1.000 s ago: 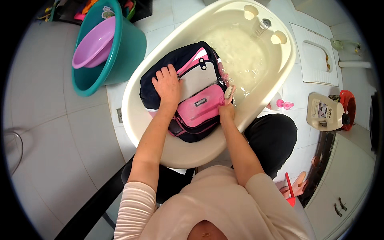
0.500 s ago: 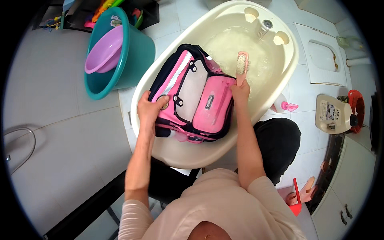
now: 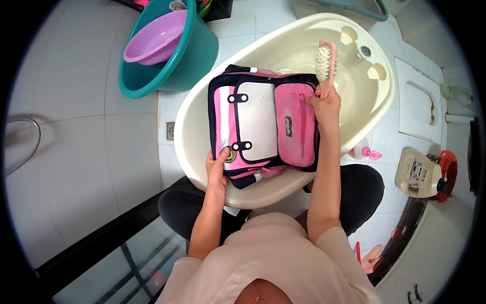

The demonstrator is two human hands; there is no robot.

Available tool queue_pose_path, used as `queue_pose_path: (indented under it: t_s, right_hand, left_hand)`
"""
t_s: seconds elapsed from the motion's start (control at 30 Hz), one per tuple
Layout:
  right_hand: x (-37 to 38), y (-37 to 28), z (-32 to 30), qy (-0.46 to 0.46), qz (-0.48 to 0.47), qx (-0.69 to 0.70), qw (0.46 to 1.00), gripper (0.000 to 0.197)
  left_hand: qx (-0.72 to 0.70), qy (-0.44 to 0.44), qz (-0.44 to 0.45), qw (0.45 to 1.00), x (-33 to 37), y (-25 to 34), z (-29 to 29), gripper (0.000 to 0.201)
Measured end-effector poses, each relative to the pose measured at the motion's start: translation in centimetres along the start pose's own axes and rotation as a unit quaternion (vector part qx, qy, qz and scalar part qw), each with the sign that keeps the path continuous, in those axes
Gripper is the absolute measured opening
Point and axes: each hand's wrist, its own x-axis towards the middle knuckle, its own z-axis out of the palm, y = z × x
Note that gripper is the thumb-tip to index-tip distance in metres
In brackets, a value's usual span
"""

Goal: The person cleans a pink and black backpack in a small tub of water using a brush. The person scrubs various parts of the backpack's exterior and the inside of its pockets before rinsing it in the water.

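A pink, white and dark navy backpack (image 3: pixel 257 121) rests across the near part of a cream plastic tub (image 3: pixel 185 147), its flap and front pocket facing up. My left hand (image 3: pixel 216 164) grips its near left corner, thumb on top beside a round badge. At the bag's right edge, my right hand (image 3: pixel 328 109) is closed round the handle of a pink brush (image 3: pixel 326 63) with pale bristles, which points away from me. Fingers of that hand also touch the pink pocket near its zip. The bag's underside is hidden.
Shallow water (image 3: pixel 298 58) lies in the tub's far part. To the left stands a teal bucket (image 3: pixel 200 55) with a purple basin (image 3: pixel 157 38) inside. On the right are a pink-topped bottle (image 3: pixel 362 151), a beige jug (image 3: pixel 417 172) and a squat toilet (image 3: pixel 420 96).
The backpack has turned counterclockwise and now lies squarer to me. My left hand stays on its near left corner. The brush has risen with my right hand, its bristles now turned leftward.
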Motion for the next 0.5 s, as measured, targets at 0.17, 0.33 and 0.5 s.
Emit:
queue_pose_path:
  t_s: [0.17,0.33,0.5]
  right_hand:
    - [-1.9,-3.5,1.9,-0.053,-0.043,-0.08,0.994,0.026]
    - [-3.2,-5.7,2.1,-0.121,-0.089,-0.131,0.98,0.025]
    - [-3.3,-7.6,1.4,-0.165,-0.099,-0.158,0.968,0.019]
  left_hand:
    - [0.111,-0.019,0.033,0.993,1.1,-2.3,0.1,0.051]
    - [0.339,0.109,0.347,0.868,1.9,1.9,3.8,0.079]
    - [0.52,-0.077,0.448,0.723,6.2,10.3,9.9,0.085]
